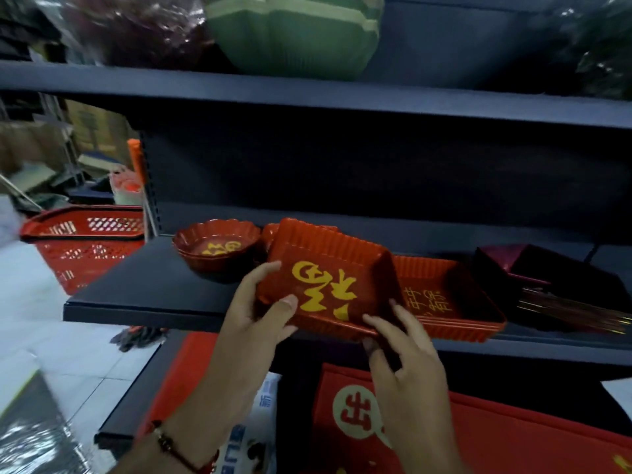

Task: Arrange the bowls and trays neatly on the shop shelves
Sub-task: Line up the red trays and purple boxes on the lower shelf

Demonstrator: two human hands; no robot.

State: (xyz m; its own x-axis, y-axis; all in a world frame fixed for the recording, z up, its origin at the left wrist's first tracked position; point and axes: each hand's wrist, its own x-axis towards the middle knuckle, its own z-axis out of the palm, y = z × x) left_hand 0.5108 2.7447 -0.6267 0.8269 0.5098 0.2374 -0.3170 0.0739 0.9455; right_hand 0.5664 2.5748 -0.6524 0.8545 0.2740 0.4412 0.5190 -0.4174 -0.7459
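Observation:
A red square tray [328, 265] with a yellow character is tilted above the front edge of the dark middle shelf [143, 292]. My left hand [263, 313] grips its near left corner, thumb on the inside. My right hand [407, 357] holds its near right edge from below. Left of it, a stack of red scalloped bowls [215, 244] stands on the shelf. On the right lies a stack of red rectangular trays [455, 302] with yellow writing. Another red piece [270, 234] shows behind the held tray, mostly hidden.
Dark maroon trays [547, 285] sit at the shelf's right end. A red shopping basket [85, 244] stands on the floor at left. Green trays [290, 32] rest on the upper shelf. Red mats [478, 436] lie on the lower shelf.

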